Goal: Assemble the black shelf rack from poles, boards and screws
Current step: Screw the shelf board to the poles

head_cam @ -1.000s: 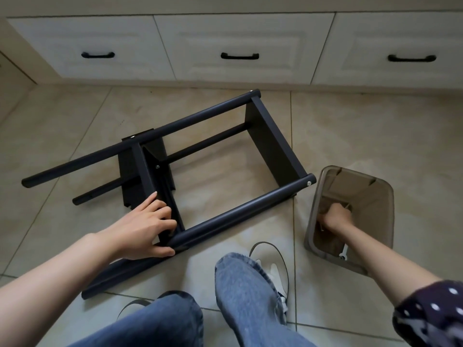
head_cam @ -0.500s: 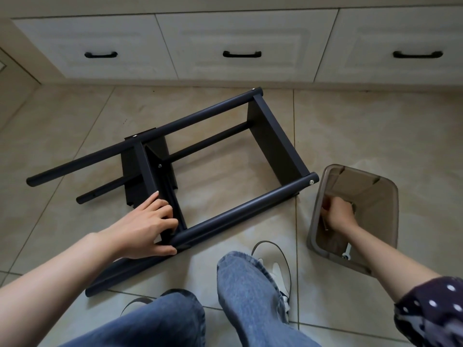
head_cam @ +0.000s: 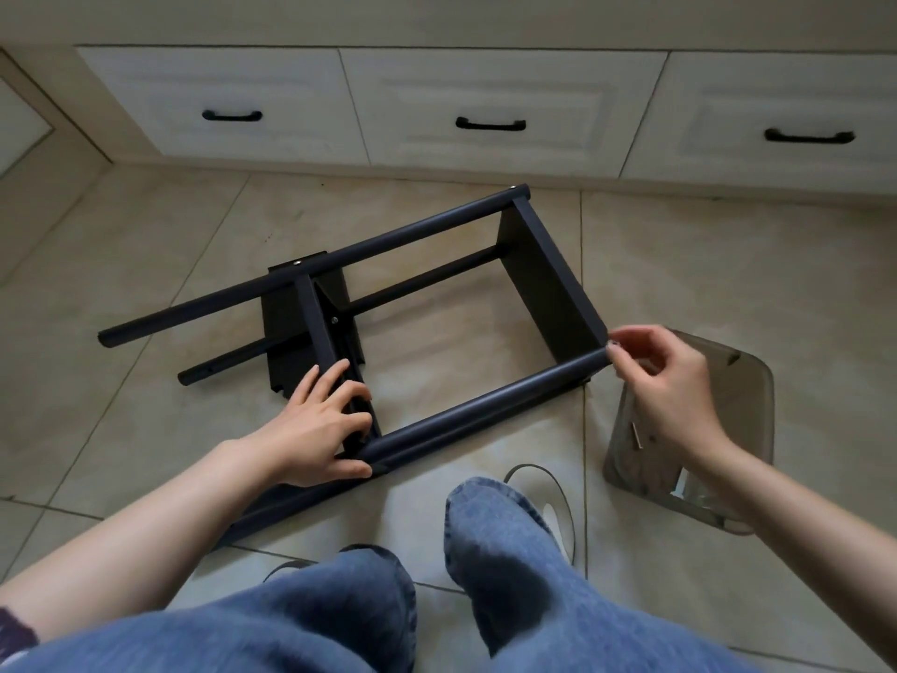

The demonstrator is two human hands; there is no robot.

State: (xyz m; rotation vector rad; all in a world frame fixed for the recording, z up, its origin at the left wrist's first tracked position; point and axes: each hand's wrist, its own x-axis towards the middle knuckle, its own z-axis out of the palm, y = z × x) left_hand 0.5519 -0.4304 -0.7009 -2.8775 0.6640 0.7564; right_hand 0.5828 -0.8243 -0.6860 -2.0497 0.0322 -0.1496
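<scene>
Sideways on tiles, shelf rack (head_cam: 437, 303) – poles lower-left to upper-right, left hand (head_cam: 320, 425) gripping board, right hand (head_cam: 665, 381) pinching screw.

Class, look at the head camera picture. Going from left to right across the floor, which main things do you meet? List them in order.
Left hand gripping the middle board → end board → right hand at the near pole's end → clear plastic bin.

Beige tile floor (head_cam: 728, 284) with dark grout lines spreads under me, matte and faintly mottled. At twelve o'clock runs a row of cream drawers (head_cam: 485, 104), three fronts side by side, each with a black handle (head_cam: 490, 123). At ten o'clock a paler panel (head_cam: 19, 123) angles away. Light is soft and even.
</scene>
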